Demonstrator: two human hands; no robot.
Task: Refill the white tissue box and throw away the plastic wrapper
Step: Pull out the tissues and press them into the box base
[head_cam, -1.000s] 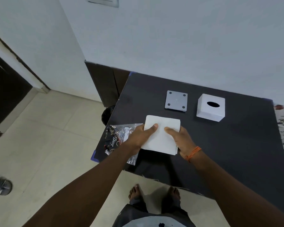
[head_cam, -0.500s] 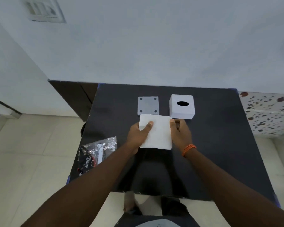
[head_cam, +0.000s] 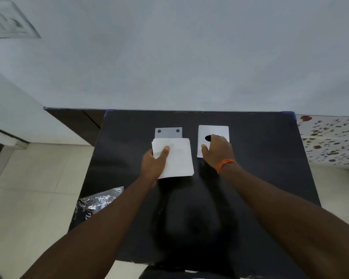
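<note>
A white stack of tissues (head_cam: pixel 177 158) is held over the black table (head_cam: pixel 260 178) by my left hand (head_cam: pixel 155 164), thumb on top. The stack covers the near part of a grey base plate (head_cam: pixel 168 132) with round feet. To its right stands the white tissue box (head_cam: pixel 213 130), oval opening on top. My right hand (head_cam: pixel 217 151) rests on the box's top and front, fingers spread by the opening. The crinkled plastic wrapper (head_cam: pixel 97 204) with dark print lies at the table's near left edge, partly behind my left forearm.
A white wall rises straight behind the table. Left of the table there is a dark cabinet (head_cam: pixel 77 121) and pale floor tiles (head_cam: pixel 28 198). A floral-patterned surface (head_cam: pixel 330 137) adjoins the table on the right.
My right hand let go of the tissue stack and moved right onto the tissue box. My left hand carried the stack farther forward, over the grey plate. The view shifted right.
</note>
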